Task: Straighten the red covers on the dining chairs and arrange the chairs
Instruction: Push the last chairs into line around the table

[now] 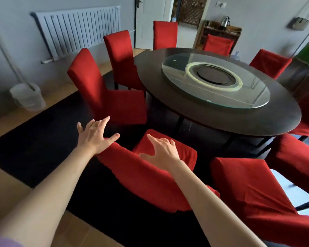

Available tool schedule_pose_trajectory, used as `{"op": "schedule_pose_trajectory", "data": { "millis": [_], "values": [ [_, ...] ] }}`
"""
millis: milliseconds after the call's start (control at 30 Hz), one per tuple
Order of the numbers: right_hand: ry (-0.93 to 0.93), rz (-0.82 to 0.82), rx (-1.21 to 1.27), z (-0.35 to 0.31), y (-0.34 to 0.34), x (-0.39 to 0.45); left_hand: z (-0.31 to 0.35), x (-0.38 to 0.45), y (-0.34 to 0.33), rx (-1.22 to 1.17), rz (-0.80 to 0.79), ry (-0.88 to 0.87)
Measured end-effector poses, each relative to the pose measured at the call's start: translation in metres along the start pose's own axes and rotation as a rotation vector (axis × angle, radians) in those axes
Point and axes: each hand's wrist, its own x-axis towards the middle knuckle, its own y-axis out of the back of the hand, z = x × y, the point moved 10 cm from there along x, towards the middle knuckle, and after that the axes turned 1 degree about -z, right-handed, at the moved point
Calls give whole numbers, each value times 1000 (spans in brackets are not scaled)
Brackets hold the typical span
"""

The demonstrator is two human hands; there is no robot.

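both hands were spread wide and held nothing. the left hand (pixel 95 135) hovered with fingers splayed just past the left end of the nearest chair's red-covered backrest (pixel 141 177), its thumb near or touching the top edge; contact could not be told for sure. the right hand (pixel 163 151) lay open over the same backrest, fingers reaching toward the chair's red seat (pixel 184 152), which pointed toward the round dark table (pixel 239 120). a second covered chair (pixel 253 189) stood just right of it, close by, its back tilted across the near right corner.

further left, another red chair (pixel 103 93) sat angled away from the table, and more red chairs (pixel 121 56) ringed the far side. a glass turntable (pixel 216 97) rested on the tabletop.

by the left wall a pale, translucent bucket (pixel 28 97) stood on the wooden floor with a long handle (pixel 5 50) leaning out of it; its contents were too blurred to make out. a white radiator (pixel 78 29) hung on the far wall, and a kettle (pixel 226 21) sat on a far wooden shelf.
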Motion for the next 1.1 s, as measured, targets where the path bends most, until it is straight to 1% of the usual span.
{"op": "schedule_pose_trajectory", "data": {
  "millis": [133, 267, 367, 567, 800, 900, 1033, 1100],
  "values": [
    [81, -6, 4, -49, -7, 60, -67, 19, 16, -9, 42, 100],
    [120, 18, -12, -102, -13, 123, -140, 55, 36, 12, 58, 140],
    [107, 43, -2, -140, -21, 171, -190, 94, 50, 42, 68, 128],
    [34, 20, 27, -204, -44, 253, -263, 169, 60, 75, 28, 43],
    [-28, 13, 15, -230, -58, 336, -319, 254, 48, 73, -22, -11],
    [-55, 18, 12, -232, -57, 379, -333, 300, 46, 66, -25, -36],
    [-78, 71, 27, -228, -44, 445, -349, 363, 40, 73, -28, -64],
    [-111, 71, 41, -224, -38, 474, -352, 390, 35, 104, -68, -86]
  ]
}}
